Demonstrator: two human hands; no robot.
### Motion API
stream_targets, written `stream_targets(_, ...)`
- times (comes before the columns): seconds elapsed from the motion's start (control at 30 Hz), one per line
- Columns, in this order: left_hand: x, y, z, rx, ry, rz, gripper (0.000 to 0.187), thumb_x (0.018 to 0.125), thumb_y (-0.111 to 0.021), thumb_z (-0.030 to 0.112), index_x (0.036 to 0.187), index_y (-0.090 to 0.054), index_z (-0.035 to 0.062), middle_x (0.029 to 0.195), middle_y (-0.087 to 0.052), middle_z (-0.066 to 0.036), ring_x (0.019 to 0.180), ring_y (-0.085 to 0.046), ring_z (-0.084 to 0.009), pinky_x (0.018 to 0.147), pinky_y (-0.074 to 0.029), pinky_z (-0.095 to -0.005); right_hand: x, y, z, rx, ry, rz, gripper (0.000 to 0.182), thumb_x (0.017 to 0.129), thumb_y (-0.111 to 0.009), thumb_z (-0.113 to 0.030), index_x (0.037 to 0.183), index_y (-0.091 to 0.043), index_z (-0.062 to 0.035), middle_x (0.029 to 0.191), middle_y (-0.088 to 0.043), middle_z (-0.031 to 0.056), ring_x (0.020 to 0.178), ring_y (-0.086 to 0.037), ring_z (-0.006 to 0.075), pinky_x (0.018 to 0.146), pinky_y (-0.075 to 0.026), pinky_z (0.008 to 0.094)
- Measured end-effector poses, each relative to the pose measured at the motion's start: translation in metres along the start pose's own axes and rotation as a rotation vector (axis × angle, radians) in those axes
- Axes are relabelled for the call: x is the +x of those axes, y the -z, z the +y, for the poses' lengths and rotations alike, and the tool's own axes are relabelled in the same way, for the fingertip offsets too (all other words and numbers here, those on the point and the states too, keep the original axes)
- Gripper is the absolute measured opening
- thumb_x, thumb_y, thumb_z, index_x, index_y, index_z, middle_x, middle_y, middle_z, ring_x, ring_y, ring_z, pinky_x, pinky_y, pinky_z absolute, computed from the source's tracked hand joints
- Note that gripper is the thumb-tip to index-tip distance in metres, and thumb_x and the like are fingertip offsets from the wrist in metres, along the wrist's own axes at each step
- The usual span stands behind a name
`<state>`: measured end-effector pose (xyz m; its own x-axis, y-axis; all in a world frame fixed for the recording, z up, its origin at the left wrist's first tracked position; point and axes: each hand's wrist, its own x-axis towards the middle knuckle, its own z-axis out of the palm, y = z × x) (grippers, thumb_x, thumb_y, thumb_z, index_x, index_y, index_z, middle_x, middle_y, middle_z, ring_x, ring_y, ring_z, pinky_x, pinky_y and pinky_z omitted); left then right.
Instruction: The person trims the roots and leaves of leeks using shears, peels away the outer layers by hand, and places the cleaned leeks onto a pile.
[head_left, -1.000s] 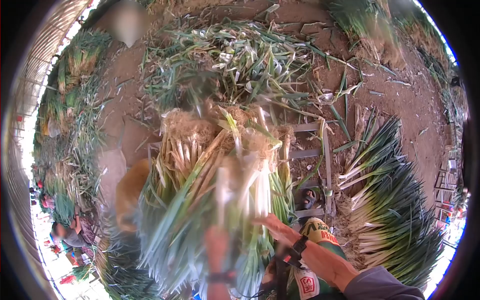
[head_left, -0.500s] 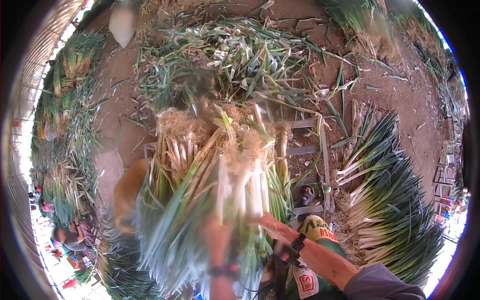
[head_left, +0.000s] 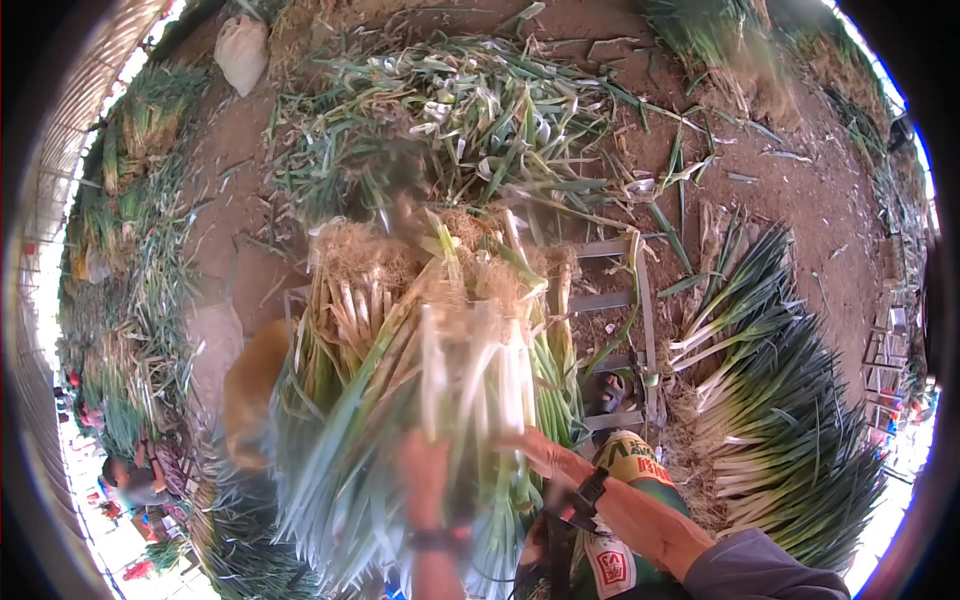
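Long green onions or leeks (head_left: 515, 380), with white stalks and bushy roots, lie in a thick heap in front of me, roots pointing away. My left hand (head_left: 425, 468), blurred by motion, is closed at the lower end of a pale leek stalk (head_left: 432, 370). My right hand (head_left: 540, 450) reaches in from the right, its fingers drawn together across the stalks; the leaves partly hide what they grip. Dark bands circle both wrists. Below my right forearm is a green and yellow printed cover (head_left: 640, 465).
Stripped leaves (head_left: 470, 110) are piled on the dirt beyond the heap. A row of leeks (head_left: 770, 420) lies at right, beside a metal frame (head_left: 645, 320). At left are a tan rounded shape (head_left: 252, 390), more leek piles (head_left: 125, 270) and another person (head_left: 140, 480). A whitish sack (head_left: 242, 55) lies far left.
My left hand has shifted slightly left and up, and the pale stalk above it has moved left too. My right hand stays almost in place.
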<state>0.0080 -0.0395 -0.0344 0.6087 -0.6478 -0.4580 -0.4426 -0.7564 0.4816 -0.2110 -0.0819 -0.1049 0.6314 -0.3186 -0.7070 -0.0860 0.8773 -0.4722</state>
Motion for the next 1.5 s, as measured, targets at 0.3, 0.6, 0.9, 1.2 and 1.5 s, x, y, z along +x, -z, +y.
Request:
stream_targets(0.3,-0.014,-0.004,0.025,-0.132,-0.066,-0.228,0.048,0.084,-0.074,0.027,0.119,-0.062,-0.003,0.105,-0.07,-0.017,0.091,-0.065,-0.0258,0.084,-0.05,-0.0391,-0.012,0.003,-0.002,0.111,0.043,-0.048,0.038,0.096,-0.063,-0.033,0.117,-0.071,-0.0026,0.121,-0.069,0.0155,0.095,-0.066,0.0196,0.075,-0.053,0.0315)
stream_targets(0.6,-0.036,0.046,0.006,-0.679,0.075,-0.171,0.036,0.091,-0.066,0.028,0.117,-0.062,0.0032,0.08,-0.065,-0.003,0.067,-0.059,-0.0127,0.061,-0.047,-0.0256,-0.015,-0.01,0.002,0.007,0.091,0.062,0.043,0.091,-0.071,-0.035,0.116,-0.07,0.0,0.113,-0.07,0.0194,0.09,-0.066,0.0234,0.072,-0.052,0.0329)
stream_targets(0.9,-0.045,0.036,0.015,-0.389,0.114,-0.205,0.039,0.095,-0.061,0.023,0.128,-0.058,0.0015,0.103,-0.062,-0.005,0.092,-0.053,-0.0136,0.082,-0.044,-0.0309,-0.026,-0.026,-0.015,-0.056,0.093,0.052,0.061,0.087,-0.074,-0.049,0.116,-0.069,0.0038,0.112,-0.069,0.0196,0.091,-0.066,0.0269,0.076,-0.053,0.0385)
stream_targets(1.2,-0.05,-0.022,-0.072,-0.798,0.202,-0.634,0.063,0.084,-0.078,0.027,0.136,-0.052,0.0016,0.114,-0.064,-0.009,0.106,-0.06,-0.0194,0.096,-0.048,-0.0326,-0.044,-0.062,-0.059,-0.544,0.082,-0.158,0.074,0.09,-0.066,-0.06,0.141,-0.052,-0.0073,0.093,-0.068,0.0194,0.077,-0.068,0.0268,0.068,-0.054,0.0409)
stream_targets(1.5,-0.069,0.023,-0.047,-0.601,-0.04,-0.068,0.066,0.076,-0.086,0.009,0.132,-0.053,-0.0047,0.112,-0.063,-0.008,0.089,-0.065,-0.019,0.078,-0.054,-0.03,-0.087,-0.099,-0.087,-0.719,0.312,-0.149,0.042,0.102,-0.059,-0.033,0.133,-0.059,-0.0045,0.105,-0.067,0.0191,0.089,-0.069,0.0267,0.074,-0.056,0.0377)
